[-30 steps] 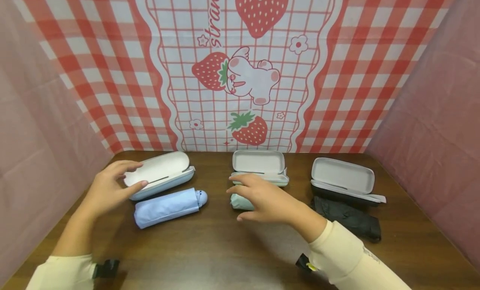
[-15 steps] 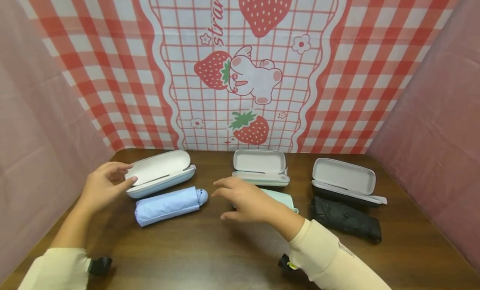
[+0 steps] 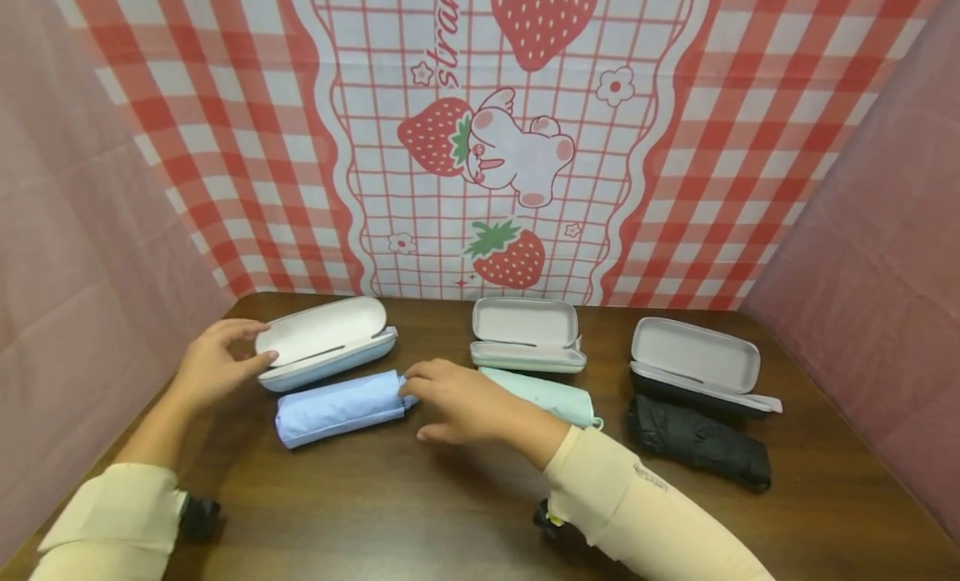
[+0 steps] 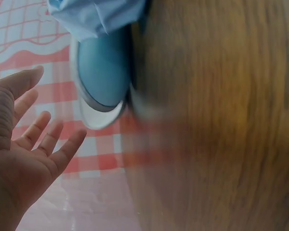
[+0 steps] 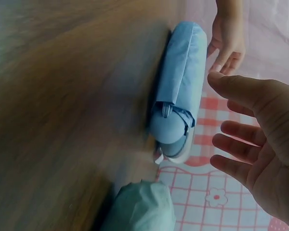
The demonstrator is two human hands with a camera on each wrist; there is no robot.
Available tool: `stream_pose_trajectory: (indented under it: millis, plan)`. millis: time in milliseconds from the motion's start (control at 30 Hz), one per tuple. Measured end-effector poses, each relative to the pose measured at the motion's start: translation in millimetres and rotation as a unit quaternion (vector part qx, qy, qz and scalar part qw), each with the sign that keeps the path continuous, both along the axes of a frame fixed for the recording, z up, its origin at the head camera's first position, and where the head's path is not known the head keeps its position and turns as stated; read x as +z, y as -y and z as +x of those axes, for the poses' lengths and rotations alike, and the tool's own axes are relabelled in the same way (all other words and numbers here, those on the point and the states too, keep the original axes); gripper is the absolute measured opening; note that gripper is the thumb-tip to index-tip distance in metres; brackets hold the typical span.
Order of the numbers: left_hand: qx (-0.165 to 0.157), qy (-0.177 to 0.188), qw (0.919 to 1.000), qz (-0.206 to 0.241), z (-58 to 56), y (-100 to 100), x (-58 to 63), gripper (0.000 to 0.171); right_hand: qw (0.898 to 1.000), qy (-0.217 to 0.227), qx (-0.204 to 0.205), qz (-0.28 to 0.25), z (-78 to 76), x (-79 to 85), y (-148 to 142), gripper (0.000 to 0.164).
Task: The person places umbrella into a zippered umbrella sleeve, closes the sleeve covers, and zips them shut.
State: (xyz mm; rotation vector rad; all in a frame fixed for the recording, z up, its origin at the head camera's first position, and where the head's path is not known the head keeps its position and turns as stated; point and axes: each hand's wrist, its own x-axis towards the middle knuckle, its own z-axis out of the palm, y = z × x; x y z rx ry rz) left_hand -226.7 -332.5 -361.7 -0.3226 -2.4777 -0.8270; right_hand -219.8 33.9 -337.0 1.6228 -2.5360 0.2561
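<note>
At the left end of an opened light-blue case with a white lining [image 3: 322, 334], my left hand [image 3: 216, 366] hovers with fingers spread; the left wrist view shows a gap between that hand [image 4: 26, 154] and the case [image 4: 103, 70]. In front of this case lies a folded light-blue umbrella [image 3: 337, 409]. My right hand [image 3: 465, 404] is over the umbrella's handle end, partly covering it in the head view. Seen from the right wrist, its fingers are loosely bent, hold nothing, and stay apart from the blue umbrella [image 5: 183, 72] and its round handle [image 5: 167, 127].
A mint folded umbrella [image 3: 551, 398] lies before an open mint case [image 3: 525, 323], partly behind the right forearm. Farther right, a black folded umbrella [image 3: 701, 443] lies before an open black case [image 3: 693, 356]. A checked strawberry cloth [image 3: 517, 156] hangs behind the wooden table [image 3: 420, 514].
My right hand has moved left from over the mint umbrella to the handle end of the blue one. My left hand has stayed near the blue case. The head view has shifted slightly.
</note>
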Motion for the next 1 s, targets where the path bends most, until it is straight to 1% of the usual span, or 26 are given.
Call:
stream_pose_trajectory:
  millis: [133,300,400,500,600,700,733,800,867,933,1000]
  plan:
    - [0.013,0.018,0.9998,-0.001,-9.7,7,-5.9,0.041,1.000,0.000,-0.012,0.010,-4.9,-2.4,14,0.052]
    - [0.033,0.033,0.9987,0.023,-20.7,16,-8.3,0.038,0.999,-0.006,-0.036,0.009,-10.6,-9.6,27,0.051]
    - [0.038,0.054,0.9972,0.035,-28.2,23,-10.2,0.040,0.999,-0.002,-0.044,0.003,-13.1,-14.3,32,0.051]
    - [0.033,0.085,0.9948,0.044,-34.7,29,-13.2,0.044,0.999,0.004,-0.047,-0.005,-16.1,-19.4,37,0.052]
    - [0.018,0.111,0.9917,0.062,-41.5,31,-16.6,0.047,0.999,0.009,-0.048,-0.009,-18.9,-22.9,39,0.054]
    - [-0.009,0.147,0.9834,0.106,-46.2,31,-19.4,0.052,0.999,0.013,-0.048,-0.014,-21.6,-24.6,43,0.056]
    - [-0.021,0.161,0.9785,0.127,-47.5,31,-20.2,0.053,0.999,0.015,-0.047,-0.016,-22.6,-25.2,44,0.056]
    - [-0.040,0.192,0.9662,0.167,-50.6,31,-21.6,0.057,0.999,0.018,-0.047,-0.017,-24.9,-26.6,47,0.056]
    - [-0.051,0.216,0.9556,0.194,-53.7,31,-22.4,0.059,0.998,0.023,-0.050,-0.017,-27.4,-27.8,50,0.056]
    - [-0.053,0.232,0.9490,0.207,-56.6,31,-22.1,0.059,0.998,0.026,-0.054,-0.016,-30.2,-28.9,52,0.056]
    - [-0.051,0.242,0.9457,0.211,-59.3,31,-20.6,0.057,0.998,0.030,-0.061,-0.014,-32.3,-29.3,54,0.055]
